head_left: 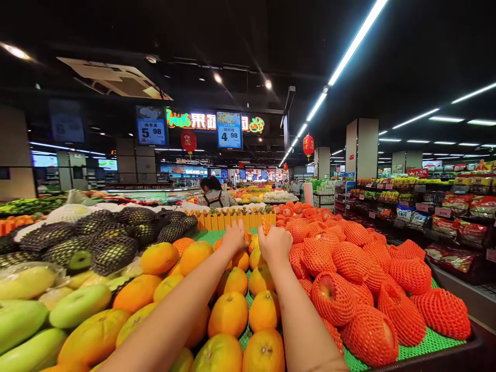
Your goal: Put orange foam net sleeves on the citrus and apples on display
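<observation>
Both my arms reach forward over a slope of oranges (228,314). My right hand (276,243) is closed in a fist, with a tuft of orange foam netting (266,226) poking out at its thumb side. My left hand (233,235) is also closed, its fingers curled above the far oranges. Something orange shows at its right edge, but what it grips is hidden. The two hands are a short gap apart. Right of my right hand lie apples in red-orange foam nets (329,292).
Pale green melons (23,320) and fruit in black foam nets (116,248) lie at the left. A low yellow picket fence (217,219) edges the display behind my hands. Beyond it is a person (215,195). Shelves of packaged goods (457,206) line the right.
</observation>
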Available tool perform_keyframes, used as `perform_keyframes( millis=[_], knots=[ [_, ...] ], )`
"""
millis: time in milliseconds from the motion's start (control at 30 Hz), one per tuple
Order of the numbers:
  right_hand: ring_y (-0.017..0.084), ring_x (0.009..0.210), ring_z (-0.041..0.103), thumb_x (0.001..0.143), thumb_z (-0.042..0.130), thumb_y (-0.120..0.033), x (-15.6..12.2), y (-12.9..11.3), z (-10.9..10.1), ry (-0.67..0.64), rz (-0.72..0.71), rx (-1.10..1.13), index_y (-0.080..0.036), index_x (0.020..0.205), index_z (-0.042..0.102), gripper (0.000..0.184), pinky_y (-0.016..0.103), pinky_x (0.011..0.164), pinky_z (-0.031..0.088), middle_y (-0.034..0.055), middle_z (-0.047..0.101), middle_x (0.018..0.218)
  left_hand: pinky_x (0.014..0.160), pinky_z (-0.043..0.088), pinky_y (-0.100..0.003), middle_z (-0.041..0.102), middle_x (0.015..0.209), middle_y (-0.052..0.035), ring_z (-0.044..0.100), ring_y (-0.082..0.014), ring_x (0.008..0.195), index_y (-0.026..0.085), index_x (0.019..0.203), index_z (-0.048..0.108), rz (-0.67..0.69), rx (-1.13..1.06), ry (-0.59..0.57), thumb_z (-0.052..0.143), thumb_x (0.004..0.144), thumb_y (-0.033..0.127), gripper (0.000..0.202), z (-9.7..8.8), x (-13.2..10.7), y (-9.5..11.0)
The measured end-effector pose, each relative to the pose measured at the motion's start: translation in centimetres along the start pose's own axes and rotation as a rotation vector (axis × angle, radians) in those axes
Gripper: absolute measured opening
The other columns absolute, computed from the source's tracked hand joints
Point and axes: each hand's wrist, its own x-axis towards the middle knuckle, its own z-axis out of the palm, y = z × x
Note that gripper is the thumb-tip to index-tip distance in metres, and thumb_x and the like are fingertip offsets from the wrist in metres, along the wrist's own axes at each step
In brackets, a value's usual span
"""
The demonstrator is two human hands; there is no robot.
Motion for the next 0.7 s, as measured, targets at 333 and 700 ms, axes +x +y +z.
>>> perform_keyframes(
  millis=[333,700],
  knots=[
    [0.03,0.112,0.066,0.084,0.066,-0.008,0.2,1.0,1.5,-0.05,-0.238,0.056,-0.026,0.158,0.031,0.084,0.034,0.077,0.056,0.0143,0.049,0.147,0.108,0.045,-0.047,0.045,0.134,-0.0191,0.042,-0.0362,0.127,0.012,0.135,0.04,0.258,-0.184,0.523,0.083,0.072,0.026,0.077,-3.3,-5.5,-1.2],
    [0.032,0.097,0.068,0.06,0.084,-0.022,-0.7,0.8,5.1,-0.381,-0.374,0.605,-0.022,0.14,0.039,0.091,0.04,0.083,0.053,0.0092,0.07,0.111,0.102,0.045,-0.053,0.053,0.121,-0.0132,0.057,-0.0327,0.111,0.019,0.123,0.037,-0.156,-1.181,0.475,0.079,0.067,0.059,0.082,-1.8,-11.3,0.4]
  ],
)
